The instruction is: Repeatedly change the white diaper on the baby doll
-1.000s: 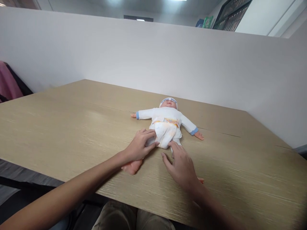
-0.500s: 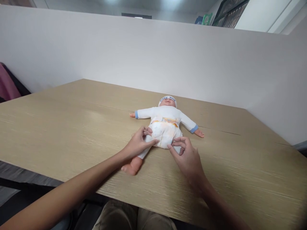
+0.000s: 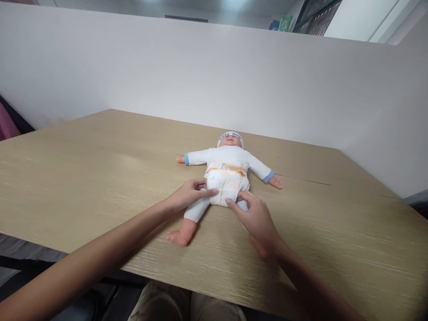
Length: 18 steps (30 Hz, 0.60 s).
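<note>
A baby doll (image 3: 230, 154) in a white outfit with blue cuffs lies on its back, arms spread, its head away from me. Around its hips is a white diaper (image 3: 224, 185) with an orange printed waistband. My left hand (image 3: 192, 194) pinches the diaper's edge at the leg opening on the left, thumb on the front. On the other side, my right hand (image 3: 250, 208) grips the opposite leg edge between thumb and fingers. The doll's left-side foot (image 3: 183, 234) shows below my left hand; my right hand and wrist partly cover the other leg.
The doll lies on a wide wooden table (image 3: 100, 178) with a thin seam across it. A pale partition (image 3: 167, 71) rises behind the table's far edge. My knees (image 3: 187, 303) are below the near edge. Something pink (image 3: 7, 120) is at far left.
Both hands stay at the diaper's leg edges, with small finger shifts. My right hand has moved slightly inward and more of the doll's right-side foot shows. The camera view has shifted a little.
</note>
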Tool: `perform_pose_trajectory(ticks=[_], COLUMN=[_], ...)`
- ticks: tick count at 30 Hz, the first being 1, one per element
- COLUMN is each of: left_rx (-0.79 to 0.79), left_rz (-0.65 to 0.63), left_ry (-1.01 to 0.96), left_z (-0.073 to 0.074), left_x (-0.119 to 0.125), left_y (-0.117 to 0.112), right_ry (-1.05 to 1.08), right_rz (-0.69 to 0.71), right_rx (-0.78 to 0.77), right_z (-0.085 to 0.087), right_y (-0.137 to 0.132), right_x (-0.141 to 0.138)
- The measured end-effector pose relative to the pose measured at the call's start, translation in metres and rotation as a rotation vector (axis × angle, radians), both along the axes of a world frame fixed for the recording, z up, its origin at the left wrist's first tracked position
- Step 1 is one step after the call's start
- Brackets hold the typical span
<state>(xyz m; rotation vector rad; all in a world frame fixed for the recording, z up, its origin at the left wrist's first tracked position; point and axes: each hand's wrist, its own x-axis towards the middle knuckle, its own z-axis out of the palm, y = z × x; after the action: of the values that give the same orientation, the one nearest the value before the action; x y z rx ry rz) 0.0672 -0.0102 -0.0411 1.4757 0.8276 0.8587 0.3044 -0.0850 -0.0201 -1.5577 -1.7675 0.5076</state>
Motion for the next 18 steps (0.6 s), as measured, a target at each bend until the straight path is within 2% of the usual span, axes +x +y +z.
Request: perform_pose_trajectory(ticks=[5,13,15,18], left_rx=[-0.142,0.097,0.087,-0.042], left_rz=[-0.022,0.02,0.019,-0.028], left_ry=[-0.033,0.274,0.256,0.074], left_z=[0.0042,0.0092,0.0083,0.0083], left_x=[-0.0016,-0.0024,-0.0008,0.0016], left_y=[-0.0026,-0.0061,-0.0056,-0.0061], right_ry=[0.097,-0.025,0.0,0.107], right_rz=[-0.012,-0.043,-0.03,-0.004], right_rx=[-0.055,-0.008,-0.013,-0.049], right_z=[-0.0016,-0.002,-0.002,-0.0021], right_y=[-0.001,-0.0057,-0.0039,-0.0004], right_x=[0.0035,-0.0036,-0.0037,-0.002])
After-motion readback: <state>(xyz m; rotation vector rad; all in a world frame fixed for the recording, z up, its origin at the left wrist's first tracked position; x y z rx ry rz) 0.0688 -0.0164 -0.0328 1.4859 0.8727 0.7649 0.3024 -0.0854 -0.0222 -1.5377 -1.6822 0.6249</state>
